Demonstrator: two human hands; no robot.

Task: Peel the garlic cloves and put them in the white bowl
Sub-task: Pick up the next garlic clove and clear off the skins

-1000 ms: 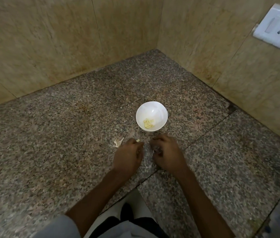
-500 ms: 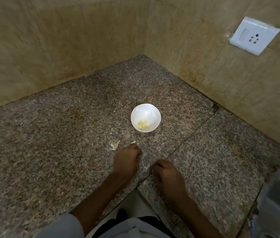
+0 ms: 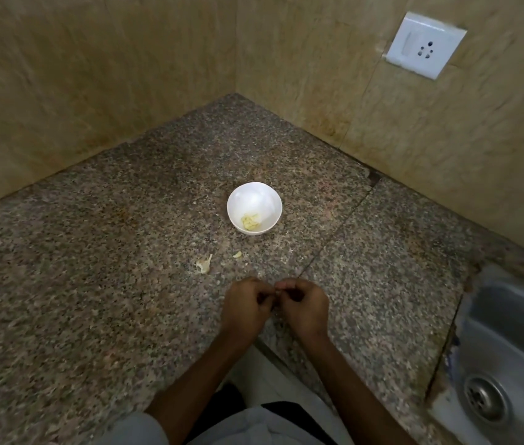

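Observation:
The white bowl (image 3: pixel 265 195) stands on the granite counter, with several peeled pale yellow garlic cloves (image 3: pixel 250 221) in its bottom. My left hand (image 3: pixel 245 305) and my right hand (image 3: pixel 306 306) meet in front of the bowl, close to the counter's front edge. Their curled fingertips touch and pinch a small garlic clove (image 3: pixel 275 293), which is almost hidden between them. A loose scrap of garlic skin (image 3: pixel 204 264) and a small garlic piece (image 3: pixel 237 254) lie on the counter between my hands and the bowl.
The speckled granite counter (image 3: pixel 93 284) fills a corner between two beige tiled walls. A steel sink (image 3: pixel 511 364) with a drain is sunk in at the right front. A white wall socket (image 3: pixel 426 44) sits high on the right wall.
My hands were apart and lower on the counter; they have come together, fingertips touching. The view has tilted, bringing the sink into sight. The bowl has not moved.

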